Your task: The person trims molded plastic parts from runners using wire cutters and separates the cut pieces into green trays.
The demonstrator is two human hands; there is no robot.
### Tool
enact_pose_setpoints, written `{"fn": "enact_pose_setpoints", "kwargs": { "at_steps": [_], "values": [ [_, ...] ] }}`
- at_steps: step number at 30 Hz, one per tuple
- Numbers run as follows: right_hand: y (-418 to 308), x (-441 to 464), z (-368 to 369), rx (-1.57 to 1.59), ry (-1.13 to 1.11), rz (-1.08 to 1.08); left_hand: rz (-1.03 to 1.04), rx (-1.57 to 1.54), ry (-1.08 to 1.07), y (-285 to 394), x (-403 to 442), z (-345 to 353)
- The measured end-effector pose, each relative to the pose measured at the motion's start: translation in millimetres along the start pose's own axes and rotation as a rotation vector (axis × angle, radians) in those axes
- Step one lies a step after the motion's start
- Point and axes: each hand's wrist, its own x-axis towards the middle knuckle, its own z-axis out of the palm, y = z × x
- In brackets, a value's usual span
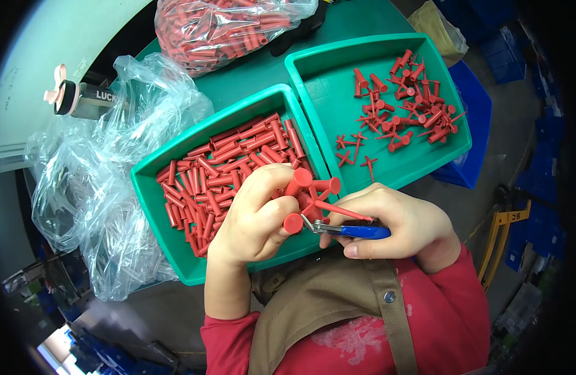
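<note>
My left hand (263,209) is closed around a cluster of red plastic pieces (313,199), tube-like with round ends, joined on a thin branching stem. In my right hand (394,225) are blue-handled nippers (363,232), their metal jaws touching the cluster near a round-ended piece. One thin red spike of the cluster points toward my right fingers. Both hands are above the near edge of the left green tray (178,262), which holds many loose red tubes (213,181). Whether the jaws are closed on the plastic, I cannot tell.
A second green tray (328,44) at the right holds red pieces and small cross-shaped stems (356,147). Behind stands a clear bag of red parts (231,34). Crumpled clear plastic (113,187) and a bottle (91,100) lie left; a blue bin (478,125) is beyond the right tray.
</note>
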Motion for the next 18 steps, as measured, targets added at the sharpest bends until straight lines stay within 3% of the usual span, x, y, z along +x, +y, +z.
{"fn": "enact_pose_setpoints", "kwargs": {
  "at_steps": [6,12,15,18],
  "values": [
    [-1.9,-1.4,-2.3,-0.028,-0.005,-0.007,0.042,0.019,0.015,0.4,2.6,0.7],
    [-12.6,-1.5,-6.2,-0.074,-0.054,0.141,0.078,0.011,0.017,-0.3,2.6,2.9],
    [-5.8,-2.2,-5.2,-0.067,-0.033,0.094,0.078,-0.047,0.083,-0.9,0.7,8.2],
    [-1.1,-8.2,-10.7,-0.093,-0.030,-0.089,0.081,-0.051,0.169,-2.7,-3.9,9.4]
  ]
}}
